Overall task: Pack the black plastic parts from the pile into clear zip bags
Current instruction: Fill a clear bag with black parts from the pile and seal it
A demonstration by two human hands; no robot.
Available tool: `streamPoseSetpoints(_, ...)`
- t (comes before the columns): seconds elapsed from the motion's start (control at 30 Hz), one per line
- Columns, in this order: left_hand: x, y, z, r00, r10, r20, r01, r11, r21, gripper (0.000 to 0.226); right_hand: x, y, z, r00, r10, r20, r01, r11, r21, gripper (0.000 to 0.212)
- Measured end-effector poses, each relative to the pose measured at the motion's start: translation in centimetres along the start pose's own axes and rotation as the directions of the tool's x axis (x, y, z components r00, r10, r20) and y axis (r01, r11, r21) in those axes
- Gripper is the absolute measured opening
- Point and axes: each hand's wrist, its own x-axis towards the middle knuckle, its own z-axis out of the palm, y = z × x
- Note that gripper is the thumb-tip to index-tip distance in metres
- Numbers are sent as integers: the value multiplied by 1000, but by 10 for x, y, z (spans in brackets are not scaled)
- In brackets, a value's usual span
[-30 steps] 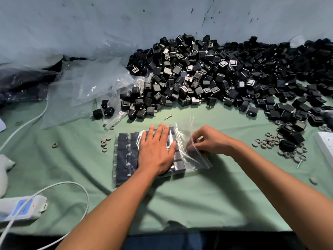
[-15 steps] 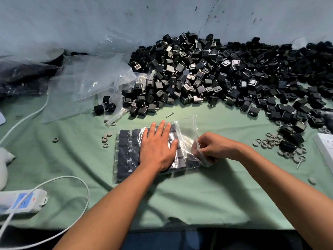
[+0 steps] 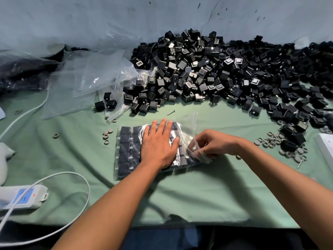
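A clear zip bag (image 3: 126, 152) lies flat on the green worktop (image 3: 198, 192), right in front of the person. It is filled with black plastic parts (image 3: 125, 141) set in neat rows. The left hand (image 3: 158, 143) lies flat on top of the bag, with its fingers straight and spread a little, pressing the parts down. The right hand (image 3: 214, 143) is just beside it, at the bag's open end. Its fingers are curled and pinch the loose clear edge of the bag. The two hands are close but do not touch.

Behind the bag, at the back of the worktop, is a big pile of black parts (image 3: 225, 73). It runs along the pale wall (image 3: 108, 18) and spreads out to the right. A few parts (image 3: 105, 103) sit apart from it on the left. Near them lie empty clear bags (image 3: 86, 82), all crumpled. A small screw (image 3: 171, 112) lies between the pile and the filled bag.

Little grey rings (image 3: 107, 134) lie to the left of the bag, and many more rings (image 3: 270, 141) lie on the right, near the pile's edge. A white power strip (image 3: 21, 197) with a white cable (image 3: 72, 177) sits at the near left.
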Motion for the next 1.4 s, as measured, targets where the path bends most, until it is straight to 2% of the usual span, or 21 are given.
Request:
streamPoseSetpoints(0.03, 0, 0, 0, 1000, 0, 0, 0, 1000, 0, 74, 1, -1, 1, 1000, 2, 22, -3, 1000, 14, 10)
streamPoseSetpoints(0.1, 0, 0, 1, 1000, -1, 0, 1, 1000, 0, 74, 5, -3, 4, 998, 2, 61, -5, 999, 39, 15)
streamPoseSetpoints(0.2, 0, 0, 0, 1000, -2, 3, 2, 1000, -2, 75, 8, -6, 1, 996, 13, 87, -13, 1000, -3, 19)
streamPoseSetpoints(0.3, 0, 0, 0, 1000, -4, 1, 4, 1000, -1, 76, 7, -6, -7, 994, 24, 108, -15, 996, -87, 6)
streamPoseSetpoints(0.4, 0, 0, 1, 1000, -4, -2, 4, 1000, -2, 75, 8, -7, -7, 994, 24, 109, -12, 994, -107, 3)
streamPoseSetpoints(0.7, 1, 0, 2, 1000, -4, -4, 4, 1000, -7, 77, 4, -5, -2, 997, 49, 60, -45, 997, -67, 31)
streamPoseSetpoints(0.83, 1, 0, 2, 1000, -5, -3, 5, 1000, -8, 76, 4, -4, -2, 998, 50, 49, -47, 997, -60, 29)
streamPoseSetpoints(0.97, 0, 0, 1, 1000, -6, -5, 6, 1000, -1, 79, 0, -4, -8, 996, 67, 61, -62, 995, -80, 16)
streamPoseSetpoints(1.03, 0, 0, 1, 1000, -6, -5, 6, 1000, 2, 80, -5, -3, -14, 990, 112, 86, -107, 993, -54, 25)
streamPoseSetpoints(1.17, 1, 0, 2, 1000, -7, 1, 7, 1000, 4, 80, -15, 0, -22, 979, 180, 101, -179, 984, -12, 56)
streamPoseSetpoints(1.3, 1, 0, 2, 1000, -4, 1, 4, 1000, 0, 82, -21, -3, -25, 958, 198, 207, -216, 974, 69, 89)
streamPoseSetpoints(1.33, 1, 0, 1, 1000, -5, 0, 5, 1000, -2, 82, -22, -4, -24, 961, 186, 203, -203, 977, 64, 86)
streamPoseSetpoints(1.4, 0, 1, 1, 1000, -6, -1, 6, 1000, -3, 83, -25, -4, -21, 975, 129, 181, -128, 992, -18, 60)
